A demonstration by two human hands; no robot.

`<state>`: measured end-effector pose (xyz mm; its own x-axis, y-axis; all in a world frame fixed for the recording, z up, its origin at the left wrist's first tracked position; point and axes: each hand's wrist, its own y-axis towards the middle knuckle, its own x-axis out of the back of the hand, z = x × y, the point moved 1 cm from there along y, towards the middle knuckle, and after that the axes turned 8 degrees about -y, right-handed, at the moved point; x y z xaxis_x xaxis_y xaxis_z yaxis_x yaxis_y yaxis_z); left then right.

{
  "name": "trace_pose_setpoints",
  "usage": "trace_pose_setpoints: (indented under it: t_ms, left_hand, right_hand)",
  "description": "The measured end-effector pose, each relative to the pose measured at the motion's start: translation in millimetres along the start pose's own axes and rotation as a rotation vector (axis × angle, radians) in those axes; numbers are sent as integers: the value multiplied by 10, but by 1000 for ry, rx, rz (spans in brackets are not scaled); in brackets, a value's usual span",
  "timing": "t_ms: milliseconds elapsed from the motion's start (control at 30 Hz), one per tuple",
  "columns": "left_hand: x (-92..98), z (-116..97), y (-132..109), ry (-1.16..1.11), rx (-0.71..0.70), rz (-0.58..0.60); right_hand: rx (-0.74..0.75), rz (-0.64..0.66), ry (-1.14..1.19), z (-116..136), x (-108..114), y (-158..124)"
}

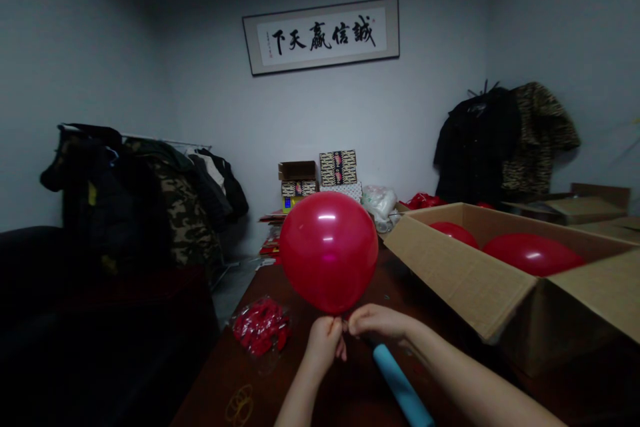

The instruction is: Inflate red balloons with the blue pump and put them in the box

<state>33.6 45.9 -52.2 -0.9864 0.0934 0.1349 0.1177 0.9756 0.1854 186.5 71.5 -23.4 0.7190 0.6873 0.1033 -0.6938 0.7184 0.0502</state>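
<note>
A round, inflated red balloon (329, 250) stands upright over the table, its neck pointing down between my hands. My left hand (326, 340) is closed in a pinch at the neck. From the other side, my right hand (377, 321) also pinches the neck, thumb and fingers together. The neck itself is mostly covered by my fingers. Below my right hand a blue balloon pump (400, 383) lies on the table, its dark end partly hidden under the hand. To the left sits a clear plastic bag of uninflated red balloons (261, 328).
An open cardboard box (457, 270) with red balloons (533, 253) in it stands at the right. Rubber bands (240, 405) lie on the dark table (215, 380) near its left edge. Patterned boxes (338, 168) and a white plastic bag (380, 201) are at the far end.
</note>
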Motion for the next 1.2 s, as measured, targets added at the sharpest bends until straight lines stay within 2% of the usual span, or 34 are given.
trace_pose_setpoints:
  t_ms: [167, 267, 367, 467, 633, 800, 967, 1200]
  left_hand:
    - [27, 76, 20, -89, 11, -22]
    - [-4, 90, 26, -115, 31, -9]
    - [-19, 97, 16, -104, 47, -1]
    - [39, 127, 11, -61, 58, -35]
    - [177, 155, 12, -148, 57, -67]
    - [114, 102, -4, -294, 41, -64]
    - [36, 46, 17, -155, 92, 20]
    - [159, -141, -4, -36, 9, 65]
  right_hand:
    - [1, -79, 53, 15, -12, -76]
    - [-18, -54, 53, -70, -99, -116]
    - [-56, -23, -48, -171, -109, -104]
    - [-53, -40, -202, -229, -21, -56]
    - [121, -182, -398, -157, 63, -14]
    - [278, -327, -446, -26, 23, -19]
    - [365, -455, -518, 79, 22, 17]
    - [434, -492, -629, 237, -68, 200]
